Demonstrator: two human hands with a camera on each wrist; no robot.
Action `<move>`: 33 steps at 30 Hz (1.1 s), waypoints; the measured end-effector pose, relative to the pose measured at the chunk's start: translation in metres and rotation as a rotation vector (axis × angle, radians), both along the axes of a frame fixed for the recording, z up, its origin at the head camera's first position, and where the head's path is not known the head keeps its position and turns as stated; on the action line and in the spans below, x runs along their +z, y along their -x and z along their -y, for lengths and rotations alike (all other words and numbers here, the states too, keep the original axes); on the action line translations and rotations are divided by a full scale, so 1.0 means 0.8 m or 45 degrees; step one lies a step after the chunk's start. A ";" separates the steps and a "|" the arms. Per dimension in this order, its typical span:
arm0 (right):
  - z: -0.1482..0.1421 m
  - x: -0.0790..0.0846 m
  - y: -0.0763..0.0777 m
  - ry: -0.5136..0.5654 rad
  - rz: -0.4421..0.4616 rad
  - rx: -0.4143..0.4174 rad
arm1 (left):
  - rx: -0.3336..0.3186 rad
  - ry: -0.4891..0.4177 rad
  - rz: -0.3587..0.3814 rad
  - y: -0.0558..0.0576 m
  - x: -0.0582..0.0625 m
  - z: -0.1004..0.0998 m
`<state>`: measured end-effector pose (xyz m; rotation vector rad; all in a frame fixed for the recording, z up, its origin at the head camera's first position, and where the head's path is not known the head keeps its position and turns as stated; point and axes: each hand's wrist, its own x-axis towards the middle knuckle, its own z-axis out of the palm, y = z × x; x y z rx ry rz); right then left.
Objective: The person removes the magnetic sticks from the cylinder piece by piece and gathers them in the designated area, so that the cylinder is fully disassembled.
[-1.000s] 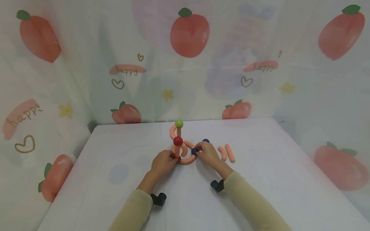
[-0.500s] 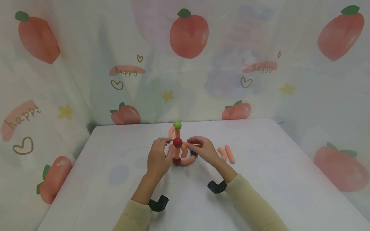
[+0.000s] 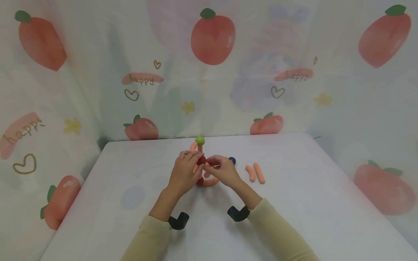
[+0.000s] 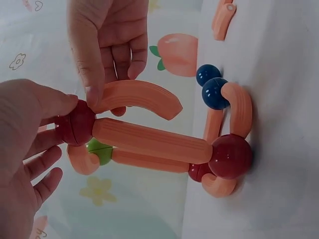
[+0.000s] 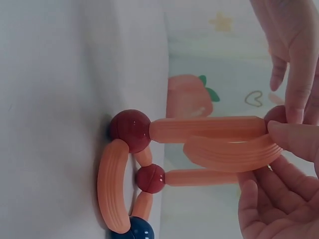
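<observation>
A toy frame of orange rods and coloured balls stands on the table. My left hand (image 3: 185, 173) pinches the upper red ball (image 4: 82, 122) between thumb and fingers. That ball tops an upright straight rod (image 4: 154, 141), which rises from a lower red ball (image 4: 231, 156). My right hand (image 3: 225, 172) pinches a curved orange rod (image 4: 142, 94) by one end, right at the upper red ball; its other end points down, free. Behind, a green ball (image 3: 200, 140) crowns a second upright. A blue ball (image 4: 215, 93) joins the curved rods at the base. In the head view the hands partly hide the frame.
A loose blue ball (image 3: 232, 160) lies just beyond the right hand. Further right on the white table (image 3: 294, 203) are a short curved rod (image 3: 250, 173) and a straight rod (image 3: 259, 173). A fruit-printed cloth (image 3: 209, 98) backs the table.
Both hands have risen from the base of the frame to its upper red ball. The left hand now grips that ball, and the right hand has brought the curved rod against it.
</observation>
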<state>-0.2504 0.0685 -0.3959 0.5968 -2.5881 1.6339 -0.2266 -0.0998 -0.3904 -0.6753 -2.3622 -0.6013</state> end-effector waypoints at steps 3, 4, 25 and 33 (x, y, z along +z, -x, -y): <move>-0.001 -0.002 -0.002 0.018 -0.028 -0.010 | 0.014 0.039 0.001 0.001 0.001 -0.002; -0.002 -0.002 -0.003 0.027 -0.039 -0.010 | 0.022 0.055 0.001 0.001 0.002 -0.003; -0.026 -0.009 -0.006 -0.075 -0.126 -0.004 | 0.092 0.121 0.008 0.000 0.006 0.001; -0.068 -0.009 0.019 -0.013 0.057 -0.163 | 0.104 0.094 0.075 -0.001 0.008 -0.001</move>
